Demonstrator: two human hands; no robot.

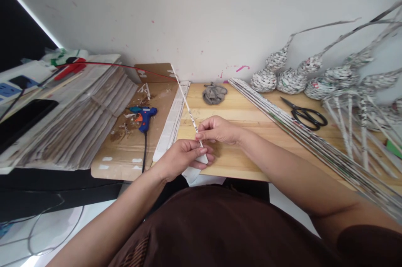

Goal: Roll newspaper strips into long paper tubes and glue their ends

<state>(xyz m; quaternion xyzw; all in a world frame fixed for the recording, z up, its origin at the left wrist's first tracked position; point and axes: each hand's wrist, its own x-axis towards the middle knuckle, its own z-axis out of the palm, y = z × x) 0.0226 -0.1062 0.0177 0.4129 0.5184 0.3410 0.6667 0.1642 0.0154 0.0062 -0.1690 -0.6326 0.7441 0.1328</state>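
A thin rolled newspaper stick [188, 109] slants up and away from my two hands, above the front of the wooden table. My left hand [185, 154] pinches its lower end, where a loose flap of white paper spreads between the fingers and hangs past the table edge. Just above, my right hand [216, 130] has thumb and forefinger closed on the same stick. Stacked strips of newspaper [171, 126] lie flat to the left of the stick.
A blue glue gun [145, 117] rests on stained cardboard [125, 160], beside a tall newspaper stack [94, 116]. A grey rag [214, 93], finished paper sticks [282, 122], black scissors [304, 114] and woven paper gourds [264, 80] occupy the back and right.
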